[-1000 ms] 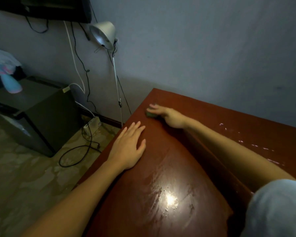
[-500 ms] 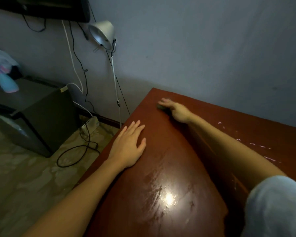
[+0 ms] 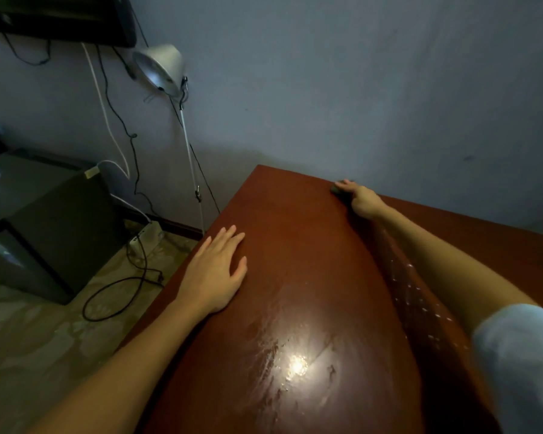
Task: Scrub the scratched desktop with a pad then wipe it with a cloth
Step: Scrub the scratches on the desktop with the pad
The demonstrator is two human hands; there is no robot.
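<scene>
A reddish-brown desktop point(image 3: 298, 245) fills the lower right of the head view, wet and glossy with a bright glare spot near me. My right hand point(image 3: 359, 198) is stretched to the far edge by the wall, pressing a small dark green scrub pad point(image 3: 335, 189) flat against the wood; only the pad's tip shows past my fingers. My left hand point(image 3: 215, 272) lies palm down on the desk near its left edge, fingers spread, holding nothing. No cloth is in view.
A grey wall point(image 3: 358, 89) runs right behind the desk. Left of the desk stand a clamp lamp point(image 3: 160, 68) on a thin pole, hanging cables, a power strip point(image 3: 145, 238) on the floor and a dark cabinet point(image 3: 57, 227).
My right hand with the pad has slid from the desk's left side to the right along the far edge, close to the wall. My left hand has stayed put.
</scene>
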